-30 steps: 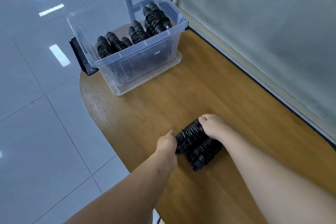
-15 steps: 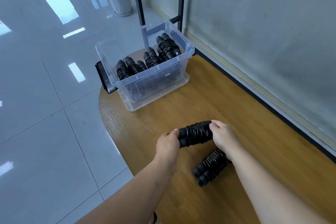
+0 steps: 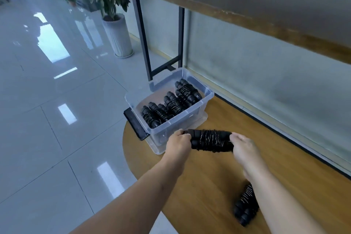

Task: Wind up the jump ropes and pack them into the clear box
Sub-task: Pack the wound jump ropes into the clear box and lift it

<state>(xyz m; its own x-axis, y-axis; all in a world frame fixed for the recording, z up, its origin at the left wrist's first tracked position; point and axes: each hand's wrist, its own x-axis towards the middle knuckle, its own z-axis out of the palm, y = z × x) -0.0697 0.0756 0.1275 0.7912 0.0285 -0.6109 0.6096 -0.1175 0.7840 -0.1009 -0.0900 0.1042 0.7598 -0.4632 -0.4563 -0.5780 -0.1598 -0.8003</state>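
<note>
no readable text, labels or numbers anywhere

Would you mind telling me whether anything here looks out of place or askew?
Nothing looks damaged or spilled. One wound jump rope lies on the table, outside the clear box, partly hidden by the right forearm; both hands hold another bundle.

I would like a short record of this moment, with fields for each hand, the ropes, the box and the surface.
left hand: left hand grips one end of the wound jump rope
right hand: right hand grips its other end
held rope: level, in the air in front of the clear box
box contents: several wound ropes, black, lying side by side
rope on table: one more wound bundle beside the right forearm
surface: wooden table, rounded edge
box lid: not on the box
</note>
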